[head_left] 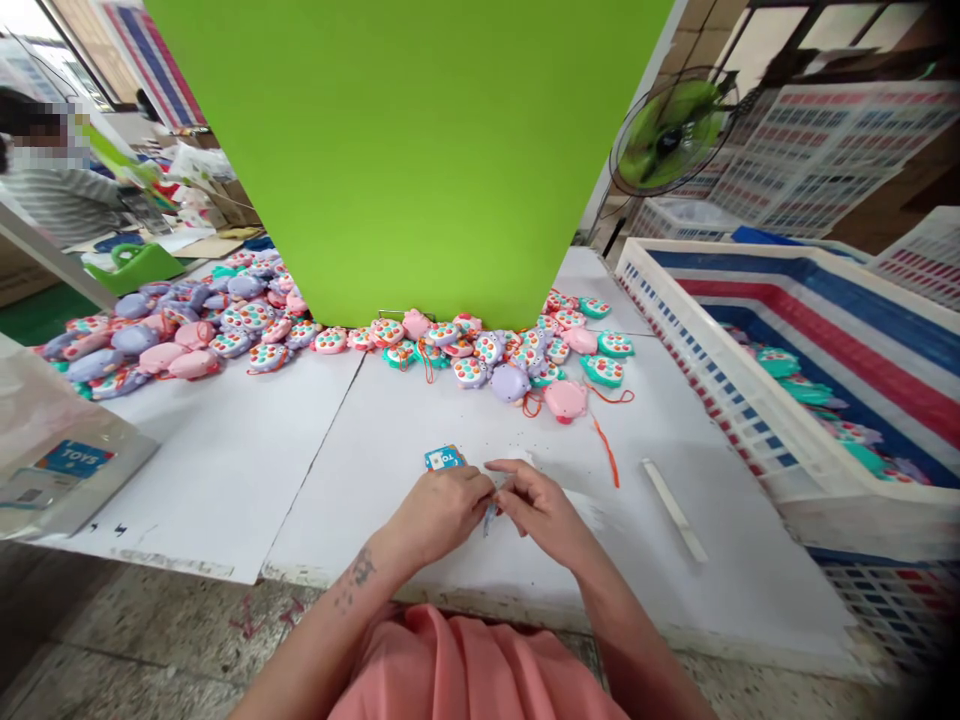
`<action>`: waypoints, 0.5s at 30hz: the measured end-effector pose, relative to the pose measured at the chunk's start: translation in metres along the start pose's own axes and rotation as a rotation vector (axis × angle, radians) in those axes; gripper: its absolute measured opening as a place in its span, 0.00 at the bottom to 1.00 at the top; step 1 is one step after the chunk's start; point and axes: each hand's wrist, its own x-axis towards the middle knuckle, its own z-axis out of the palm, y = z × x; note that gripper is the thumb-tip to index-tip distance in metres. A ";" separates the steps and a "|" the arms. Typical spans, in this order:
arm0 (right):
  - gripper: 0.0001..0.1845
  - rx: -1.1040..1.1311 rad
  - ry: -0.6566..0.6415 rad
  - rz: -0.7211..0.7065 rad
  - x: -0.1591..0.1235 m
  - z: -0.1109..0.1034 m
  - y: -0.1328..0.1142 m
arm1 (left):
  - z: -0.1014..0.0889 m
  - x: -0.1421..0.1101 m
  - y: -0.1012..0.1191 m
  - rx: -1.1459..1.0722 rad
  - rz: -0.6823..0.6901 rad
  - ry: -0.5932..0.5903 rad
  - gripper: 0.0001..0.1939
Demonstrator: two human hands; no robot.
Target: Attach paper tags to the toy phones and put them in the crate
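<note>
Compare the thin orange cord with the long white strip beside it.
The cord is orange and thin; the strip is white and wider. The cord bends; the strip is straight. The cord lies nearer the rounded toys, the strip nearer the white table's front. Both lie flat.

At lower centre of my frame, the left grip (450,508) and right grip (546,512) come together over the white bench (337,510), fingertips at a small pale-blue piece (489,518) mostly hidden by them; I can't tell which one holds it. A blue printed card (441,459) lies just beyond the left knuckles. Right of centre I see an orange cord (606,450) and a white strip (673,510) lying apart. Pink, purple and teal toys (511,383) run along the foot of a green panel (420,170), heaped at left; more sit in a lined white crate (679,335) at right.
</note>
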 end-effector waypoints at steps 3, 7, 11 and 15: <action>0.09 -0.094 -0.086 -0.024 -0.002 -0.001 -0.003 | 0.000 -0.002 -0.001 0.016 0.027 0.007 0.08; 0.06 -0.170 -0.121 -0.003 -0.003 -0.004 -0.005 | -0.001 -0.004 -0.002 -0.007 0.035 0.004 0.10; 0.08 -0.221 -0.110 -0.046 -0.004 -0.005 -0.008 | -0.005 -0.005 -0.004 -0.075 -0.019 0.027 0.08; 0.09 -0.263 -0.143 -0.099 -0.005 -0.007 -0.008 | -0.007 -0.004 -0.008 -0.253 -0.030 0.001 0.08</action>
